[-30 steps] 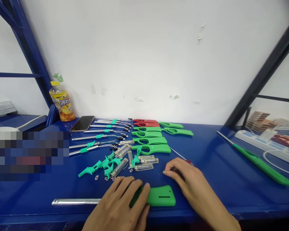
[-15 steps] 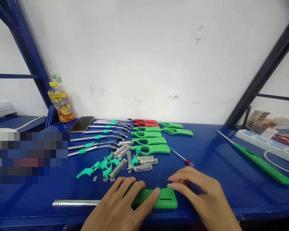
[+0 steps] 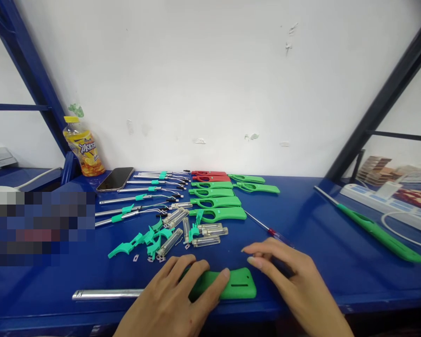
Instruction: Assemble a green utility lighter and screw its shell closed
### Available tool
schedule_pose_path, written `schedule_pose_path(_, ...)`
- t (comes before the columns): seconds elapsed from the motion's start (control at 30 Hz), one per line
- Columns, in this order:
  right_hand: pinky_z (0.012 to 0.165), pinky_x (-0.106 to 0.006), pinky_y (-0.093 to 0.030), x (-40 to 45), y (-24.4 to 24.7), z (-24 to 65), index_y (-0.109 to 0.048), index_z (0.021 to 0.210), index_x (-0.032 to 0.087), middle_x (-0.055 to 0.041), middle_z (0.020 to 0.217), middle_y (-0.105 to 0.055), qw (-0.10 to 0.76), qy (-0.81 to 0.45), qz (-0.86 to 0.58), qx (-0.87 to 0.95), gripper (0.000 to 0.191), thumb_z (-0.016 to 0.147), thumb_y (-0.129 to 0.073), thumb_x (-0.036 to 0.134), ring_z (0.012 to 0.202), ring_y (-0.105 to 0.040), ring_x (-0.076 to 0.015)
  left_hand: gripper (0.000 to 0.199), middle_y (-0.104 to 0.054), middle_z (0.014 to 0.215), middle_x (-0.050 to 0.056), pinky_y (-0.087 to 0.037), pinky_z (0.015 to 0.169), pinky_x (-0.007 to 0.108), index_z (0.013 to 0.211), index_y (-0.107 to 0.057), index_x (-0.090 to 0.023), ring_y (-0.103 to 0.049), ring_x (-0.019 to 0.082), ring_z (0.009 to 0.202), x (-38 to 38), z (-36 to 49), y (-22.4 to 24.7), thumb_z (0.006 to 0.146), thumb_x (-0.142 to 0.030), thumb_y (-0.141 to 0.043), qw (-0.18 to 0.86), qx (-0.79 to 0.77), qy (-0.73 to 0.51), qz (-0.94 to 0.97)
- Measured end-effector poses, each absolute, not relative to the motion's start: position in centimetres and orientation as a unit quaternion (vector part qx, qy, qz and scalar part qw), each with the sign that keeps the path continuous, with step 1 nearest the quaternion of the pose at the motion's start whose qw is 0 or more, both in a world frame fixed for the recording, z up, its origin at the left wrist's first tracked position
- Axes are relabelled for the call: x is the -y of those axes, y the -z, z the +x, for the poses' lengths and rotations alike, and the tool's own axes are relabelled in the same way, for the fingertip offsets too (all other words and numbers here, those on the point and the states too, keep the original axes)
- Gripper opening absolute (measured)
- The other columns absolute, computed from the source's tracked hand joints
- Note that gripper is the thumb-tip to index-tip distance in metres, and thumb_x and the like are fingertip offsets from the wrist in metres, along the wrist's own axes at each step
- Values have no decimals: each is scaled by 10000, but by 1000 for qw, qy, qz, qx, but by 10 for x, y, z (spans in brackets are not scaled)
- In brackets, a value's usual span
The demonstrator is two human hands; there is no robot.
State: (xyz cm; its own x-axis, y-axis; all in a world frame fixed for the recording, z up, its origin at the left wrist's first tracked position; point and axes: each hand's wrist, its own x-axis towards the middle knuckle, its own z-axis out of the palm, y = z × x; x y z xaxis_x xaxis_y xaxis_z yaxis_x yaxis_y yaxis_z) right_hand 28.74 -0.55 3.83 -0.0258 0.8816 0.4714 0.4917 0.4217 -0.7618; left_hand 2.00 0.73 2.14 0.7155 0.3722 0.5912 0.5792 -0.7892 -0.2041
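Observation:
A long-necked gas lighter (image 3: 239, 283) with a green handle and silver metal tube lies near the table's front edge. Over the handle, my left hand (image 3: 173, 295) grips it, its thumb on top and its fingers across the middle; the part beneath is hidden. Just right of the handle's end, my right hand (image 3: 287, 276) hovers with thumb and index fingertip a small gap apart; no object shows between them. Beyond the hands lie clear fuel tanks (image 3: 206, 241), teal plastic triggers (image 3: 154, 238) and small metal plates (image 3: 135, 258).
Green handle shells (image 3: 228, 214) and red shells (image 3: 214, 178) lie in rows at the back. Left of them are metal tubes with wires (image 3: 117, 200), a phone (image 3: 115, 179) and a drink bottle (image 3: 86, 149). A screwdriver (image 3: 272, 233), another lighter (image 3: 375, 229) and a power strip (image 3: 365, 195) are rightward.
My right hand's fingertips have drawn slightly away from the handle's end, and the index finger has lifted a little. My left hand keeps its hold. The whole view has shifted slightly.

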Motion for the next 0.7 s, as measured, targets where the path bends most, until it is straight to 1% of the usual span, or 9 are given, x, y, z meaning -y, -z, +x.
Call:
schedule_pose_path(0.07,812,-159,-565,5,-38,288,-836,910,355,57,920,-811,487,-205,-492,692,146,1009,-730,366,853,-764,-139,432,-746,1178,52,-624,863,410,1455,-666,-298,-681,259,1047,-8,20,-18,1114,-173,-432,199,263,284,-900)
schedule_pose_path(0.13,767,-143,-557,5,-39,287,-823,829,345,70,849,-797,496,-210,-494,683,157,974,-769,368,780,-747,-127,448,-735,1218,52,-608,912,424,1481,-644,-303,-662,261,1085,-7,19,-16,1112,-171,-427,192,277,281,-899)
schedule_pose_path(0.27,657,-126,-536,7,-39,286,-816,754,338,95,723,-766,514,-220,-516,649,107,839,-882,341,642,-693,-113,577,-713,1312,49,-578,1016,482,1571,-549,-320,-635,279,1168,-3,16,-17,1042,-96,-494,166,306,229,-909)
schedule_pose_path(0.33,636,-126,-527,7,-39,286,-810,728,331,99,685,-748,513,-226,-521,643,122,816,-893,328,621,-681,-111,631,-706,1335,45,-574,1032,497,1588,-525,-330,-630,285,1191,-2,16,-18,1014,-69,-511,161,317,218,-909)
schedule_pose_path(0.4,631,-133,-518,7,-38,286,-800,714,321,97,666,-734,510,-225,-519,648,144,830,-886,330,611,-670,-108,664,-702,1347,45,-579,1030,506,1596,-514,-326,-631,289,1200,-1,15,-18,994,-46,-503,159,313,215,-911)
schedule_pose_path(0.47,641,-144,-512,6,-37,286,-792,729,312,92,690,-736,506,-220,-510,660,156,860,-874,340,622,-661,-106,675,-703,1346,49,-587,1021,514,1603,-506,-312,-637,293,1198,-2,15,-17,986,-38,-493,162,302,214,-915)
schedule_pose_path(0.6,670,-168,-507,4,-35,286,-773,781,303,76,831,-748,500,-208,-481,689,164,922,-846,345,680,-650,-103,651,-707,1338,48,-591,1026,514,1594,-518,-311,-646,289,1193,-4,14,-16,996,-53,-501,164,298,215,-915)
schedule_pose_path(0.7,664,-172,-500,4,-35,285,-774,808,313,79,855,-739,493,-190,-470,707,156,952,-829,332,684,-647,-97,641,-707,1338,48,-598,1018,524,1590,-523,-316,-651,290,1193,-5,14,-16,1007,-53,-486,167,297,220,-914)
